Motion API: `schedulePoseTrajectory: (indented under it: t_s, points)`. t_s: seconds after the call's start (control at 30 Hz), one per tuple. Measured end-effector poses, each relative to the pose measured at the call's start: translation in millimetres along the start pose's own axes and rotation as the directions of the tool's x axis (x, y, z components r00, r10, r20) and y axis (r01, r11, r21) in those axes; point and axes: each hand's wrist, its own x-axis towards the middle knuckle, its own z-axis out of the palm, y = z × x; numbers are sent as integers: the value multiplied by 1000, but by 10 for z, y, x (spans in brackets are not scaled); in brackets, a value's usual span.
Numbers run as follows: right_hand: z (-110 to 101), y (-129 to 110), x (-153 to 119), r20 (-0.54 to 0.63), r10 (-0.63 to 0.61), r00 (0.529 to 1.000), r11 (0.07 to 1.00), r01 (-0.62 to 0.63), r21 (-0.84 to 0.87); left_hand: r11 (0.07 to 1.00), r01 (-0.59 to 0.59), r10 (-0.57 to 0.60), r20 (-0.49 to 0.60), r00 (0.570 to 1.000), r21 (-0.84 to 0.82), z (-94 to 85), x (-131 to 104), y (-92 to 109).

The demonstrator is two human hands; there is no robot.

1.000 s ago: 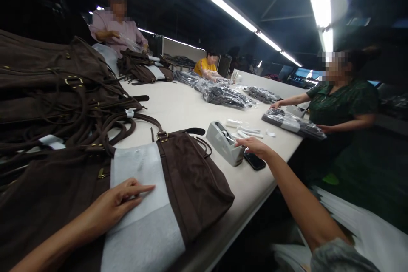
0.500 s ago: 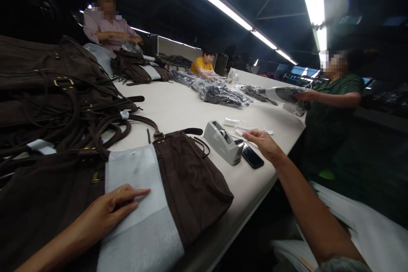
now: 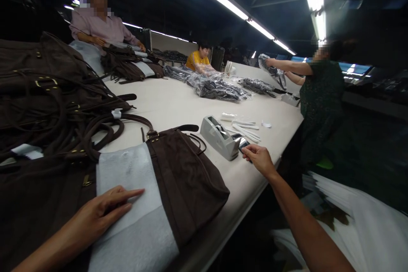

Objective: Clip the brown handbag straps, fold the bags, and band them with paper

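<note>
Your left hand (image 3: 99, 212)'s resting loose on the wrap (image 3: 127, 165), so press it flat. Right hand (image 3: 260, 162) looks pinched beside the dispenser (image 3: 219, 141); can't tell if it's holding anything.

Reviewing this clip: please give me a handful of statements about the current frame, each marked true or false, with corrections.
1. The left hand rests on the white sheet across the brown bag. True.
2. The right hand rests on the bag too. False: it is apart from the bag, close to the phone.
3. The grey tape dispenser stands on the table. True.
4. The phone lies on top of the bag. False: it lies on the table, next to the tape dispenser.
5. The co-worker at the right wears yellow. False: that top is dark green.
</note>
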Motion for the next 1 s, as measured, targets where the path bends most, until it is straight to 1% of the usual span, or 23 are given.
schedulePoseTrajectory:
  t_s: [0.1, 0.17, 0.2, 0.23, 0.27, 0.3, 0.33, 0.37, 0.4, 0.43, 0.47, 0.5, 0.53, 0.57, 0.6, 0.63, 0.7, 0.77, 0.87, 1.0]
  points:
    - [24, 53, -96, -110, 34, 993, 994, -45, -99, 997, 2, 5, 98, 995, -72, -10, -3, -5]
    - [-4, -4, -242, -139, 52, 989, 989, -70, -129, 995, 14, -3, 109, 994, -98, -9, -21, 11]
    - [-19, -75, -332, -144, 59, 988, 992, -74, -103, 995, 19, -7, 108, 994, -103, -6, -33, 27]
    - [-27, -176, -426, -143, 62, 988, 996, -70, -52, 994, 24, -13, 105, 994, -106, -3, -44, 46]
    - [-22, -306, -518, -150, 76, 986, 995, -66, 70, 994, 27, -16, 102, 995, -105, 1, -53, 65]
    - [3, -461, -606, -132, 79, 988, 979, -52, 197, 994, 32, -22, 88, 996, -104, 4, -59, 82]
    - [51, -633, -692, -91, 80, 993, 947, -47, 318, 993, 43, -35, 78, 996, -109, 8, -62, 94]
    - [125, -815, -776, -5, 83, 997, 909, -74, 410, 993, 58, -51, 63, 997, -108, 12, -64, 102]
    - [225, -998, -860, 112, 79, 991, 878, -122, 463, 992, 76, -71, 49, 996, -103, 16, -67, 107]
    - [347, -1174, -944, 242, 72, 968, 853, -185, 488, 991, 90, -87, 38, 995, -94, 21, -73, 110]
    - [489, -1336, -1024, 374, 59, 926, 836, -251, 489, 992, 101, -99, 28, 995, -81, 25, -80, 112]
    - [644, -1478, -1096, 488, 43, 872, 823, -308, 477, 992, 107, -106, 23, 994, -64, 28, -89, 114]
    - [805, -1597, -1155, 577, 29, 816, 813, -355, 462, 993, 108, -107, 20, 994, -48, 31, -98, 117]
    - [965, -1691, -1198, 638, 22, 770, 802, -394, 448, 994, 104, -104, 17, 994, -33, 33, -107, 120]
    - [1117, -1761, -1226, 677, 23, 736, 792, -426, 437, 995, 100, -100, 14, 995, -20, 33, -114, 124]
    - [1254, -1811, -1239, 698, 38, 715, 783, -455, 423, 995, 96, -96, 12, 995, -7, 32, -120, 130]
    - [1473, -1861, -1239, 717, 109, 688, 773, -512, 373, 995, 96, -96, 6, 995, 18, 27, -128, 146]
    - [1613, -1870, -1228, 726, 192, 661, 774, -557, 302, 993, 107, -107, 7, 994, 45, 18, -136, 168]
    - [1691, -1851, -1218, 730, 269, 628, 782, -585, 215, 990, 126, -127, 10, 992, 59, 4, -151, 200]
    - [1665, -1846, -1209, 745, 321, 585, 796, -593, 124, 991, 128, -129, 9, 992, 44, -8, -166, 217]
